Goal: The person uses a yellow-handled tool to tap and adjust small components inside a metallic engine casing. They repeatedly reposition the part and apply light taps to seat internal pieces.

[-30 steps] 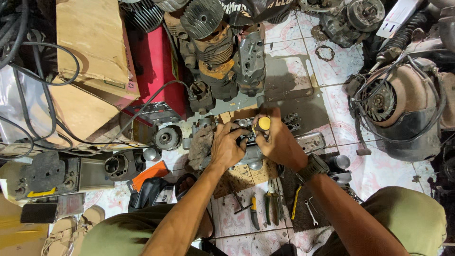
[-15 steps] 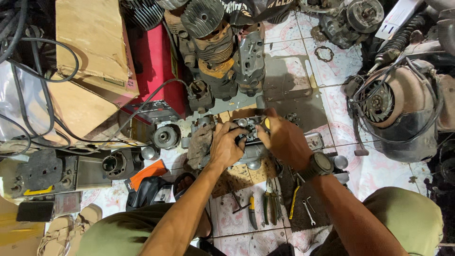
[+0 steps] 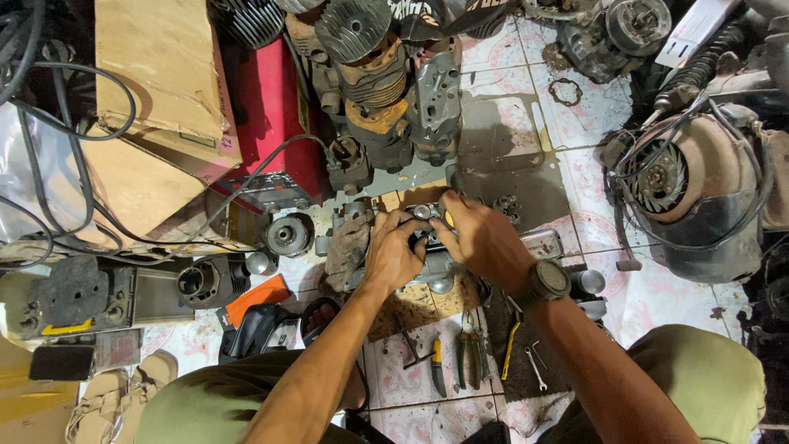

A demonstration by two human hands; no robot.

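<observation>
Both my hands rest on a small grey metal engine part [image 3: 437,265] lying on a wooden board on the tiled floor. My left hand [image 3: 393,251] grips its left side, fingers curled over the top. My right hand [image 3: 479,238], with a dark watch [image 3: 546,282] on the wrist, covers the right side, fingers pressed on the part's top edge. Any yellow-handled tool under the right hand is hidden. Most of the part lies beneath my hands.
Pliers and wrenches [image 3: 470,353] lie on the floor near my knees. Engine cylinders [image 3: 374,74] and a red box [image 3: 275,107] stand beyond. Cardboard boxes [image 3: 156,90] and cables sit left, a rusty engine with flywheel [image 3: 699,189] right, sandals [image 3: 115,399] bottom left.
A yellow tool tip visible above my right hand a second ago is now covered. My right hand has shifted slightly left and lower over the part. The left hand has stayed put.
</observation>
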